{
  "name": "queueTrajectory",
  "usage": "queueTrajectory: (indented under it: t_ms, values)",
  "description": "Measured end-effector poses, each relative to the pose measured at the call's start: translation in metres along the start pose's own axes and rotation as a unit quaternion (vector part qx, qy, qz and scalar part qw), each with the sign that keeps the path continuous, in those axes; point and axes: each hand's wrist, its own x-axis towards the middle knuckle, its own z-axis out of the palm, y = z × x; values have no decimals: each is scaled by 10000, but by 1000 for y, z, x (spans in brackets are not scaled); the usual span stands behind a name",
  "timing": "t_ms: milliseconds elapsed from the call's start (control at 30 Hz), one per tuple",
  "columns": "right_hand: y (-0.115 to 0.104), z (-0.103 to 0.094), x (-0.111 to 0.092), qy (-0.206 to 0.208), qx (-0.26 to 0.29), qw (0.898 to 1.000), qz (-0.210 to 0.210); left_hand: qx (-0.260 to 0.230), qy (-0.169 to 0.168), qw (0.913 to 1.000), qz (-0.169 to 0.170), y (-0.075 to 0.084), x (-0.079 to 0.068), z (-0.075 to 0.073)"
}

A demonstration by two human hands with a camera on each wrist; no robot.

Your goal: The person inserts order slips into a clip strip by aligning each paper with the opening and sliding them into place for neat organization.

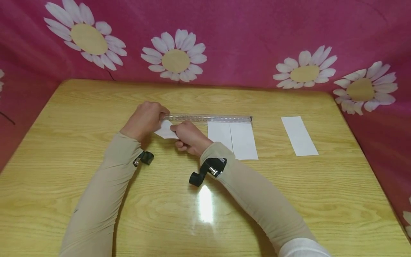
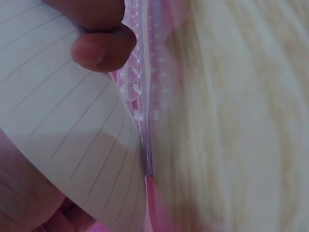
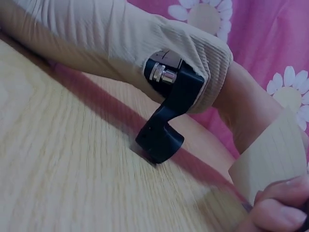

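A clear plastic ruler [image 1: 208,118] lies across the table, its left end under the bent fingers of my left hand [image 1: 146,119]. Most of that hand's fingertips are hidden behind the hand. Close beside it my right hand [image 1: 191,137] pinches a piece of white paper [image 1: 166,130] between thumb and fingers. The paper is lifted and bent up off the table in front of the ruler; faint ruled lines show on it in the left wrist view. Two white paper strips [image 1: 219,132] lie side by side along the ruler's near edge, to the right of my right hand.
Farther right, a separate white paper strip [image 1: 300,136] lies flat on the wooden table [image 1: 154,210]. A pink cloth [image 1: 237,39] with large daisies hangs behind the table's back edge. Each wrist carries a black camera mount [image 1: 210,167].
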Motion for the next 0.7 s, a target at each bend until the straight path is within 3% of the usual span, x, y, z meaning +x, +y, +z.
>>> queueTrajectory:
  t_ms: [700]
  values:
    - [8,12,-5,422,1011,9939,107,-35,-29,10000,-50,1,0,-1]
